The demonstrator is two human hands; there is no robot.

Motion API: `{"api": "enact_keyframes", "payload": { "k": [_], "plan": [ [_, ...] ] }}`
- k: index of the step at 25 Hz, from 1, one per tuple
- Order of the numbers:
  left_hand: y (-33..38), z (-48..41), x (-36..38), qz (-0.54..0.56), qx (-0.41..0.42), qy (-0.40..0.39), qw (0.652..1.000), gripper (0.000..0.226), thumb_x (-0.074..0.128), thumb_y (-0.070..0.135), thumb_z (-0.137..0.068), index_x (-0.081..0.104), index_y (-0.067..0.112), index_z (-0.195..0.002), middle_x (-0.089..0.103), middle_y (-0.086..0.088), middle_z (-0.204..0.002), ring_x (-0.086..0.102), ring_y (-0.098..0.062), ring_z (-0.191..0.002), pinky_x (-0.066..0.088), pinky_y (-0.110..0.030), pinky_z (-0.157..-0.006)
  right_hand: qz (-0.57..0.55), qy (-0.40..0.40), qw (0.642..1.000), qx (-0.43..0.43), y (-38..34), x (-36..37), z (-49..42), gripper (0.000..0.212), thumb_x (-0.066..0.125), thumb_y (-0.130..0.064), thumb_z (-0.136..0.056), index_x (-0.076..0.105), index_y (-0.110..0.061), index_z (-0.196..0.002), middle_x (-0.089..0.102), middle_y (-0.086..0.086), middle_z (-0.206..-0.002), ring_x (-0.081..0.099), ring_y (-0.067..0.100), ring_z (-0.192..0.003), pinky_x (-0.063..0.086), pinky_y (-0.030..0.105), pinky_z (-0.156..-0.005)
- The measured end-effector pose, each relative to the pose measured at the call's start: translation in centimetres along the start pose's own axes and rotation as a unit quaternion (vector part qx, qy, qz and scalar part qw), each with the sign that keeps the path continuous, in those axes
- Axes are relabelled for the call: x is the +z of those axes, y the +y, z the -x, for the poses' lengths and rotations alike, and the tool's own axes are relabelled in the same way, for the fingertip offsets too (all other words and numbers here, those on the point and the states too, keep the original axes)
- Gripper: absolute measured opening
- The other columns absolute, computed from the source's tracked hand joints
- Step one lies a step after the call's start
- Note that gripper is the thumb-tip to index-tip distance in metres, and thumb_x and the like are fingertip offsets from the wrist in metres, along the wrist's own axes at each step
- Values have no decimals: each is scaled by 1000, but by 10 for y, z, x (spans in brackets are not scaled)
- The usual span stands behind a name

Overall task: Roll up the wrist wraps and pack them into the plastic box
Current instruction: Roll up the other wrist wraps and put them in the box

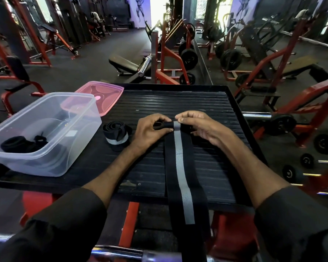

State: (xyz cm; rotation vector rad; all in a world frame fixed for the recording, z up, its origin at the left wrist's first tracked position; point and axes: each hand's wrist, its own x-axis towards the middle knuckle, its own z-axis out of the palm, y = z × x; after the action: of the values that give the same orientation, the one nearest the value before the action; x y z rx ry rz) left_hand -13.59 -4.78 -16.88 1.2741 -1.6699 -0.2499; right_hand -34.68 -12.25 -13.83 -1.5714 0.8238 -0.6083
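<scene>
Together both hands (170,127) pinch wrap (180,167) — far end

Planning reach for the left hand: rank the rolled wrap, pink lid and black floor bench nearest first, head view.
1. rolled wrap, just left of the left hand.
2. pink lid, far left on the table.
3. black bench, on the floor beyond.

Matt woven-cloth wrist wrap (180,167), clear plastic box (45,118), ribbed platform (178,103)
</scene>
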Motion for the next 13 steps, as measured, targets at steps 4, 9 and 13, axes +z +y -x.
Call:
{"api": "enact_keyframes", "payload": {
  "k": [4, 9, 13],
  "plan": [
    [0, 0, 0, -13, 22, 30, 999, 28, 86, 17, -75, 74, 12, -100, 76, 0, -100, 72, -11, -94, 56, -27, -88, 84, -39, 995, 28, 3, 5, -1, 47, 62, -61, -91, 69, -17, -106, 71, 0, -107, 62, 13, -99, 44, 31, -89],
    [-1, -6, -2, 58, -87, -97, 990, 32, 79, 9, -83, 69, 11, -113, 71, 3, -113, 66, -6, -106, 49, -21, -98, 68, -9, 997, -37, 2, 6, 2, 28, 66, -35, -97, 71, -12, -112, 73, -1, -102, 65, 1, -85, 47, 17, -73],
    [4, -7, -7, 143, -138, -150, 969, 33, 71, 10, -91, 65, 7, -123, 69, 1, -119, 63, 5, -107, 46, -12, -92, 47, -1, 997, -64, 3, 4, 1, 28, 74, -32, -92, 73, -13, -113, 77, -4, -101, 66, 15, -95, 48, 37, -86]
  ]
}}
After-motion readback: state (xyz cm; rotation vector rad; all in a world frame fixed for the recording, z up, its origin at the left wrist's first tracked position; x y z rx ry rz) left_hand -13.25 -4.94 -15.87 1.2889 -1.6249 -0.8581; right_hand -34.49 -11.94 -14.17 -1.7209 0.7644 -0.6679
